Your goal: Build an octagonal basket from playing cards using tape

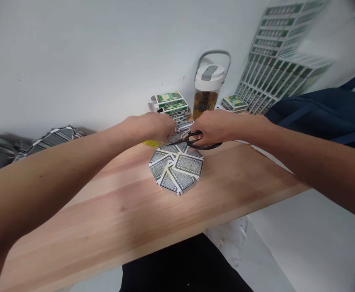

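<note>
My right hand (210,126) is closed round black-handled scissors (192,140), their blades pointing left. My left hand (160,125) is curled shut beside the blade tips; what its fingers hold is hidden. Something yellow (151,143) shows under and behind the left hand, and I cannot tell whether it is held. Just below both hands lies an eight-sided piece made of overlapping playing cards (177,168), with grey patterned backs, flat on the wooden table (128,227). A shiny, pale item shows between the hands, too unclear to name.
Behind the hands stand stacked green-and-white card boxes (171,99) and a lidded drink bottle (207,87). Another card box (235,103) is right of it. Tall stacks of boxes (271,69) and a dark blue bag (320,117) stand at right. More card pieces (54,140) are at left.
</note>
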Demonstrator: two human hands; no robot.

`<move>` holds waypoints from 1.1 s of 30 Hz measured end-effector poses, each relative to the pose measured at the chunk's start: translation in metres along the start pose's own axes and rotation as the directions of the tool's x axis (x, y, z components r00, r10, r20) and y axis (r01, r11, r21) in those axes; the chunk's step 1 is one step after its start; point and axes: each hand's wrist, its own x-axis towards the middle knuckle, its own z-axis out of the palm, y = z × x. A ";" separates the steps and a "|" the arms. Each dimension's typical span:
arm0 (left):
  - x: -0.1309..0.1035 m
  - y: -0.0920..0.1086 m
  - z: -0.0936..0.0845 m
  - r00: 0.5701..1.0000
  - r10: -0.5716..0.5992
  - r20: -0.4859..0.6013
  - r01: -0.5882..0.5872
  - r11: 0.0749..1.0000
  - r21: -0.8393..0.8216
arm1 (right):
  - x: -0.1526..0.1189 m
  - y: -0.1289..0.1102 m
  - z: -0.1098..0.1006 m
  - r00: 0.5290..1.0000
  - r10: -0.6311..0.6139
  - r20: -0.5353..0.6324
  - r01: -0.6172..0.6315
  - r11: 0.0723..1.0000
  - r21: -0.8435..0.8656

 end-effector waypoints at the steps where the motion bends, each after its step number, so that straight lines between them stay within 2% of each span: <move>1: -0.001 0.000 0.000 1.000 -0.003 0.000 0.003 1.000 0.002 | 0.001 0.000 0.001 1.000 -0.006 0.000 0.006 1.000 0.010; 9: 0.003 -0.004 0.005 1.000 -0.009 0.008 0.009 0.999 -0.043 | 0.005 0.004 -0.002 0.995 -0.071 0.064 0.070 0.997 0.028; 13: 0.004 -0.006 0.007 1.000 -0.019 0.004 0.019 0.999 -0.046 | 0.007 0.005 -0.003 0.995 -0.090 0.046 0.088 0.995 0.054; 17: 0.003 -0.005 0.006 0.999 -0.046 -0.005 0.046 0.997 -0.054 | 0.009 0.005 -0.002 0.998 -0.068 0.019 0.068 0.998 0.010; 22: -0.001 0.000 0.004 0.998 -0.064 -0.017 0.063 0.998 -0.014 | 0.009 0.004 0.002 0.994 -0.108 0.011 0.108 0.994 -0.009; 28: 0.001 -0.008 0.014 0.997 0.010 -0.082 -0.012 1.000 -0.026 | 0.006 0.003 0.004 0.998 -0.050 0.037 0.050 0.999 -0.003; 33: 0.001 -0.011 0.018 0.990 0.035 -0.135 -0.040 0.999 -0.035 | 0.006 0.001 0.000 0.990 -0.056 0.128 0.056 0.998 0.001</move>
